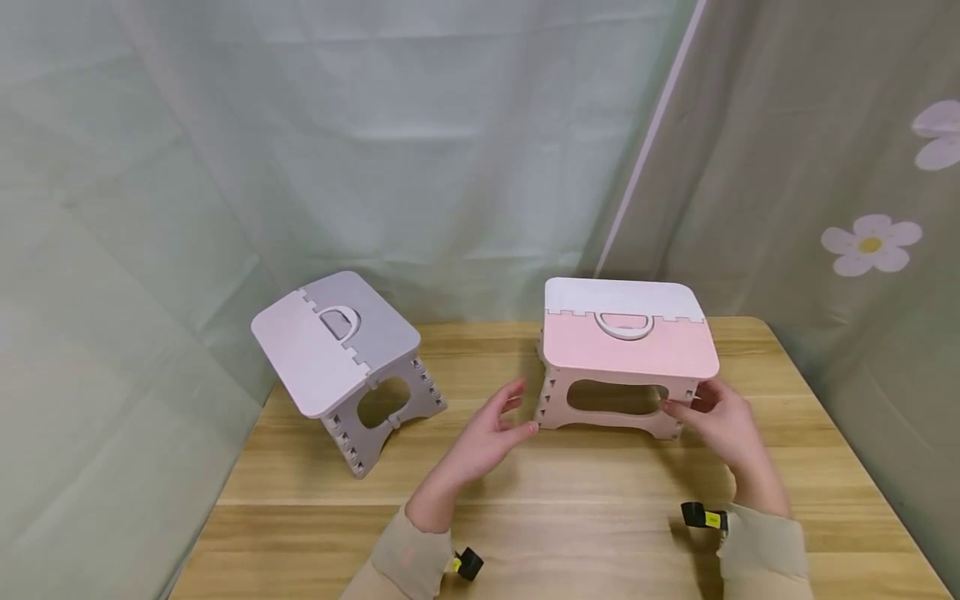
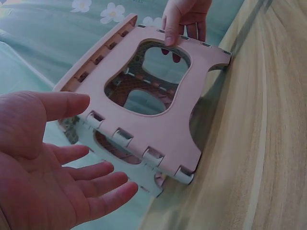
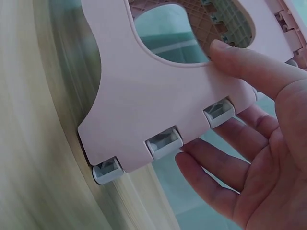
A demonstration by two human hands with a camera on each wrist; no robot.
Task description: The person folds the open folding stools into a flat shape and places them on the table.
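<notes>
A pink and white folding step stool (image 1: 585, 350) stands unfolded toward the back right of the table. At its right side my right hand (image 1: 726, 425) grips the leg panel. In the right wrist view the thumb (image 3: 259, 67) lies on the front face by the oval opening, while the other fingers sit along the hinged edge and behind it. My left hand (image 1: 480, 442) is beside the stool's left leg, its fingers (image 2: 105, 191) spread and holding nothing. Whether the left fingertips touch the stool, I cannot tell. Both the stool's feet and its carry handle (image 1: 626, 332) show from the head view.
A second folding stool (image 1: 300, 354), pale pink and grey, stands unfolded at an angle on the left of the wooden table (image 1: 585, 517). Pale green curtains (image 1: 420, 167) hang close behind the table and along both sides. Black wrist cameras (image 1: 703, 515) protrude from the sleeves.
</notes>
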